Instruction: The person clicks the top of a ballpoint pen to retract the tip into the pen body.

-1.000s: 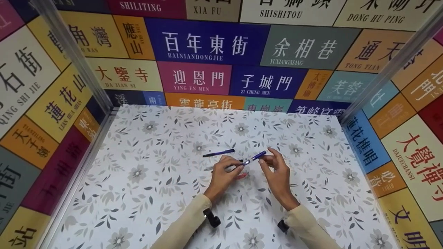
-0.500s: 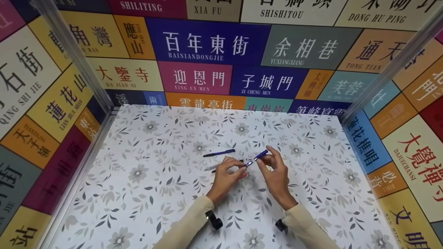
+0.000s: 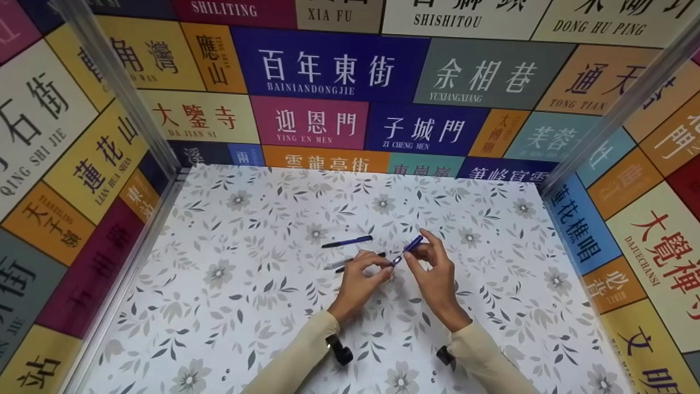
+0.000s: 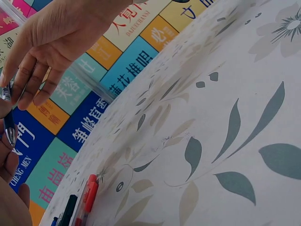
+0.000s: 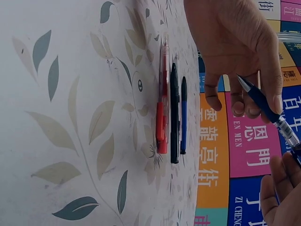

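Observation:
Both hands are raised over the table, joined by one blue pen [image 3: 414,243] that slants between them. My left hand [image 3: 360,282] pinches its lower part between thumb and fingertips. Higher up, my right hand [image 3: 436,276] holds the blue upper end with thumb and fingers. The right wrist view shows the pen's metal tip and dark blue grip [image 5: 263,102], then a clear barrel section. Near the left hand lie a red pen [image 5: 162,122], a black pen [image 5: 174,113] and another blue pen [image 3: 347,241]. In the head view the left hand hides most of the red pen.
A white tabletop [image 3: 262,328] with a grey flower print spreads under the hands. Upright panels [image 3: 339,71] covered in coloured place-name signs enclose it at the back and both sides, with metal corner posts [image 3: 131,104]. A black wrist camera [image 3: 339,350] sits on the left sleeve.
My left hand has shifted slightly to the right, and the held pen slants more steeply. The red end visible under the left hand is now hidden. The pens on the table have stayed put.

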Tool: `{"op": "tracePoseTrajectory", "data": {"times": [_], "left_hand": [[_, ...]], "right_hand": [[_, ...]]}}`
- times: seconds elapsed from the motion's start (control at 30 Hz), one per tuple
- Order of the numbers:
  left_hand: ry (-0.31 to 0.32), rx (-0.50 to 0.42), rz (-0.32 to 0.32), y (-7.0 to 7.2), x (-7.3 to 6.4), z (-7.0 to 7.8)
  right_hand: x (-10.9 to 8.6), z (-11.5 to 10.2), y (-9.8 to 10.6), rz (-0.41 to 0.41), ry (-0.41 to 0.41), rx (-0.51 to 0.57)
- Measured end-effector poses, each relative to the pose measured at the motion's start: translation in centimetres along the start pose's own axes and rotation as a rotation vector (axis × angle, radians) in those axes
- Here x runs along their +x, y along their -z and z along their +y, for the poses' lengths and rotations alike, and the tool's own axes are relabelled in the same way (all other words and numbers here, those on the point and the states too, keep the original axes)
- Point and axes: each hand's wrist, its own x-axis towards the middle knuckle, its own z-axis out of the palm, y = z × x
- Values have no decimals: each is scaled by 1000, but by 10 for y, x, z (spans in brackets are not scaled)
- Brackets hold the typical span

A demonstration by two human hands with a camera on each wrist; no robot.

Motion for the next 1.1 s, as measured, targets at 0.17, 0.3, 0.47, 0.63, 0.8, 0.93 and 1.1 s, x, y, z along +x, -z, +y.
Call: {"op": "tracePoseTrajectory", "data": {"times": [0.17, 0.3, 0.47, 0.63, 0.8, 0.93, 1.1], "left_hand": [[13, 10, 6, -3, 0, 2], [30, 22, -15, -3, -1, 5], [35, 15, -60, 0, -4, 6], [82, -64, -104, 2, -7, 9], [128, -111, -130, 4, -9, 12], [137, -109, -145, 5, -10, 16], [147, -94, -168, 6, -9, 20]], "right_hand": [[1, 0, 0, -13, 42, -11], [2, -1, 1, -38, 79, -22], [4, -3, 5, -105, 95, -27], [3, 13, 8, -145, 124, -39], [3, 32, 11, -171, 185, -87], [5, 34, 15, -198, 218, -95], [8, 27, 18, -225, 231, -89]]}}
